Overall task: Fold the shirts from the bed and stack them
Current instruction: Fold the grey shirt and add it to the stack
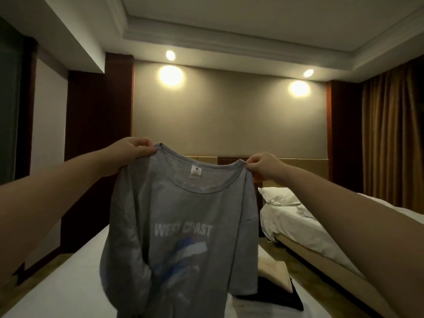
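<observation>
Dim hotel-style room, 2 beds. Nearer bed across the lower frame, white sheet, bare on the lower left. Second bed at right centre, rumpled white bedding, pillow at its head. Brown curtain down the far right edge.

Grey shirt hanging in the centre of the frame, held up off the nearer bed, front print facing away and showing through the cloth, white neck label visible inside the collar. Hem dropping out of the bottom edge, so contact with the sheet impossible to tell. Sleeves drooping inward, body creased, not yet squared.

Stack of folded clothes at lower right on the nearer bed, partly hidden behind the shirt: a pale piece on top, something dark beneath. Exact count impossible to tell, at least 2 layers.

Left hand at centre left, fingers curled together and clamped on the shirt's shoulder beside the collar. Right hand at centre right, thumb and fingertips pinched shut on the collar's other end.

Probable stage: part of the pile already folded and stacked, this shirt only picked up and spread for inspection. Left to do: lay flat, fold sleeves and body, add to the stack. No other unfolded shirts visible, though much of the bed hidden.
</observation>
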